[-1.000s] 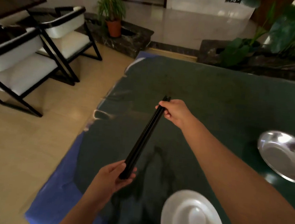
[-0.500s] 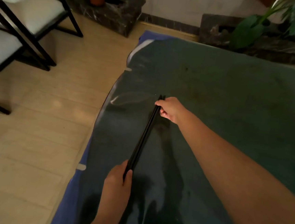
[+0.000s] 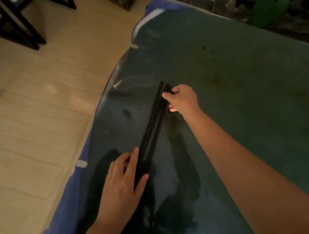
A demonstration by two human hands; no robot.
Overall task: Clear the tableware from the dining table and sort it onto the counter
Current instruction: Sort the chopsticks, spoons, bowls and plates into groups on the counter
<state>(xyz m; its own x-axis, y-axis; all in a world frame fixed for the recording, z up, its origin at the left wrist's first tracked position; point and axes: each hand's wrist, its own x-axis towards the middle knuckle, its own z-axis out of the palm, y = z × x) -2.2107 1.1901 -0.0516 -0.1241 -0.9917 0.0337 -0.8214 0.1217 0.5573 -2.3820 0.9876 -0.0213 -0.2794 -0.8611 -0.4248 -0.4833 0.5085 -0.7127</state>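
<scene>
A bundle of long black chopsticks (image 3: 154,124) lies lengthwise just over the dark glass tabletop (image 3: 237,83), near its left edge. My left hand (image 3: 123,181) holds the near end, thumb on the right side and fingers along the left. My right hand (image 3: 184,100) pinches the far end between thumb and fingers. The sticks fan slightly apart at the far end. Whether the bundle touches the glass I cannot tell.
A blue cloth (image 3: 63,209) shows under the glass along the table's left edge. Beige tiled floor (image 3: 38,106) lies to the left, with a black-framed white chair (image 3: 14,2) at top left. A dark stone planter with green leaves (image 3: 267,11) runs behind the table.
The view has tilted down and closed in; the two plates at the right have left the frame. My hands have lowered the chopsticks toward the glass, and my left fingers now lie straighter along them.
</scene>
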